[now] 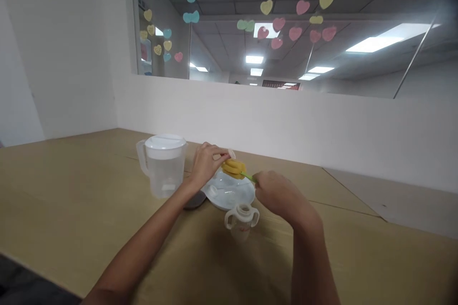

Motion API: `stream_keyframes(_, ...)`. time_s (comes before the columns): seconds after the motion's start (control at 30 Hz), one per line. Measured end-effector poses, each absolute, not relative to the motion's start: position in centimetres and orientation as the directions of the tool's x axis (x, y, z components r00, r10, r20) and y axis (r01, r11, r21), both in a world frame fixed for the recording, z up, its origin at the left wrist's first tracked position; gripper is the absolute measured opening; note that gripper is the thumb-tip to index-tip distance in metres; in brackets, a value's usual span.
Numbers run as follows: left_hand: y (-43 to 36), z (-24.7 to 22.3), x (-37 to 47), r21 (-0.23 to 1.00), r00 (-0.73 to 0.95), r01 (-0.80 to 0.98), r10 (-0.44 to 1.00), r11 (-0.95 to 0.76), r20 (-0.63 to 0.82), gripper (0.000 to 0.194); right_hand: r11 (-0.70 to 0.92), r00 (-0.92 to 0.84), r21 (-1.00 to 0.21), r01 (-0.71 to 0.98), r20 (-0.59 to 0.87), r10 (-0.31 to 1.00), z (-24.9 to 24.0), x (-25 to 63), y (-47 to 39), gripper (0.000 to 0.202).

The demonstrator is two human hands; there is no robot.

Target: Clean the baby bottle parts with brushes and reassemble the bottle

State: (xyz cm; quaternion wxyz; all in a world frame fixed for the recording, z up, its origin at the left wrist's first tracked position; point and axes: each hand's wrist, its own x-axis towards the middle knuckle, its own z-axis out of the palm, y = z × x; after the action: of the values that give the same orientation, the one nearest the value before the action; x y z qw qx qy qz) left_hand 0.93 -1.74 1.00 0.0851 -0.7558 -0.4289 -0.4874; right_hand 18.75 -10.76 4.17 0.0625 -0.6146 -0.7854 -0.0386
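My left hand [208, 163] is closed, pinching a small whitish bottle part [232, 153] at its fingertips; its exact kind is too small to make out. In my right hand [277, 194] is the green handle of a bottle brush [234, 168]. The brush's yellow sponge head sits just below the pinched part, close to my left fingertips. Both are over a shallow pale bowl [229, 206], where a small whitish piece [212, 191] lies at the left. In front of the bowl, a clear two-handled baby bottle [242, 221] stands upright without a lid.
A translucent lidded pitcher [166, 169] stands left of the bowl, its handle to the left. A dark round object [195, 200] lies partly behind my left forearm. The brown tabletop [89, 200] meets a white wall [250, 128] at the back, below a window with heart-shaped notes.
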Motion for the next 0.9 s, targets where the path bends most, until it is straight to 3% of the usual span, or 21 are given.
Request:
stream_keyframes(0.2,-1.4,1.0,0.6,0.442,0.138,0.628,0.651,-0.64,0.746,0.02,0.253,-0.252,0.0,0.967,0.108,0.962,4.7,18.6,-12.0,0.027)
stream_keyframes(0.43,-2.0,0.7,1.8,0.541,0.236,0.535,0.73,-0.649,0.642,0.021,0.248,-0.244,-0.051,0.967,0.082,0.966,4.4,17.5,-10.4,0.033)
stream_keyframes(0.57,-1.6,0.4,2.0,0.622,0.309,0.4,0.738,-0.673,0.6,0.027,0.247,-0.243,-0.056,0.968,0.059,0.968,4.0,17.5,-9.0,0.034)
stream_keyframes(0.73,-0.1,0.3,0.4,0.737,0.267,0.27,0.783,-0.62,0.561,0.028,0.228,-0.226,-0.086,0.97,0.037,0.973,3.9,18.2,-8.4,0.032)
stream_keyframes(0.8,0.5,0.4,-0.7,0.748,0.225,0.29,0.802,-0.597,0.553,0.025,0.222,-0.219,-0.096,0.97,0.04,0.975,4.0,18.8,-8.3,0.029)
stream_keyframes(0.9,1.3,0.3,-2.3,0.706,0.162,0.463,0.834,-0.536,0.528,0.023,0.204,-0.196,-0.12,0.972,0.073,0.978,4.0,20.0,-8.1,0.026)
